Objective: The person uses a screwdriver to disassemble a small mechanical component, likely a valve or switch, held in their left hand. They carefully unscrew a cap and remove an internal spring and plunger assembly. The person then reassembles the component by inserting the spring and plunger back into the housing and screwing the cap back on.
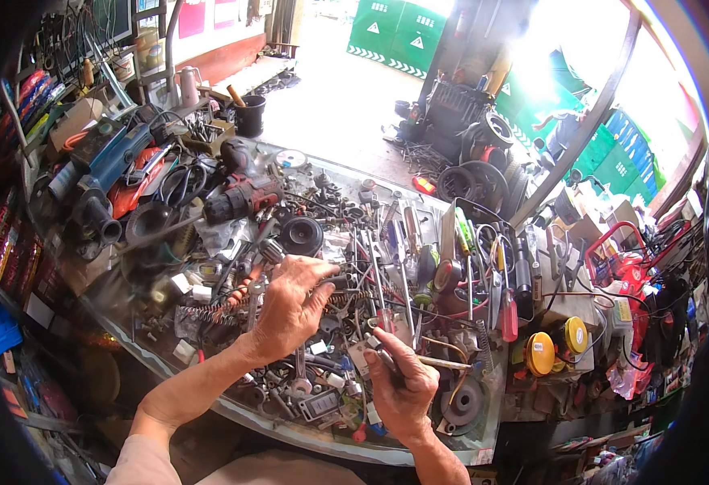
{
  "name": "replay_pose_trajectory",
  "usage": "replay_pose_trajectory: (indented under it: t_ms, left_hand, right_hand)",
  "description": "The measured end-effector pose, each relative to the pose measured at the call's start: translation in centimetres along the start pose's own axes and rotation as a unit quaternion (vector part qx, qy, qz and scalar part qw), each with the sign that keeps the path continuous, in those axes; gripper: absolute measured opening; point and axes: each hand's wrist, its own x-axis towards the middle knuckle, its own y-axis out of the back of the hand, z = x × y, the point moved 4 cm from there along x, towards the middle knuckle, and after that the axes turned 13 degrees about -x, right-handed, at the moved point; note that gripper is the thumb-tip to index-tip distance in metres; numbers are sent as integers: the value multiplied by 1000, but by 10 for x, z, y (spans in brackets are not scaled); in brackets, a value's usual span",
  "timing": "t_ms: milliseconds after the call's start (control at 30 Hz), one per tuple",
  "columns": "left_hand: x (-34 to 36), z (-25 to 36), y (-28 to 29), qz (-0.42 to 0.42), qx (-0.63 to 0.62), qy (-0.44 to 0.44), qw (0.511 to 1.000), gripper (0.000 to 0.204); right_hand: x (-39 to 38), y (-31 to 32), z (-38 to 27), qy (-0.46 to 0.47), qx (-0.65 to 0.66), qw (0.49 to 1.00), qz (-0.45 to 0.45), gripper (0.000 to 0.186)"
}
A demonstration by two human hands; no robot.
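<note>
Head view: right hand (405, 392) pinches a small metallic piece (373, 340) above the cluttered bench (486, 428); left hand (288, 307) hovers, its grip unclear.

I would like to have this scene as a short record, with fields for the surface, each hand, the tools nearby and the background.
Surface: table, crowded with loose parts and tools
Left hand: above the clutter, fingers bent; whether it grips anything is unclear
Right hand: thumb and forefinger pinching a small metallic piece, its kind unclear
Tools nearby: red-and-black power drill, red-handled screwdriver
Right side: two yellow round lids
Background: green panels with warning triangles, in bright light
</note>
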Motion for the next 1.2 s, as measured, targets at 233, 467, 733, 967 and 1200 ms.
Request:
replay_pose_trajectory:
  t_ms: [233,467,733,967,1200]
  left_hand:
    - [-19,22,-10,-172,-393,233,873,20]
    - [-35,17,-14,-141,-567,398,707,24]
    - [-34,-5,-13,-33,-675,463,574,18]
    - [-37,1,-16,-55,-665,479,571,25]
    - [-35,7,-17,-100,-627,448,630,25]
  right_hand:
    - [3,-1,-4,54,16,998,18,33]
    - [4,-5,-7,107,-14,994,-27,37]
    - [-5,10,-7,-68,73,994,41,24]
    - [7,12,-14,37,-58,997,32,20]
    - [7,5,-12,81,-83,993,22,24]
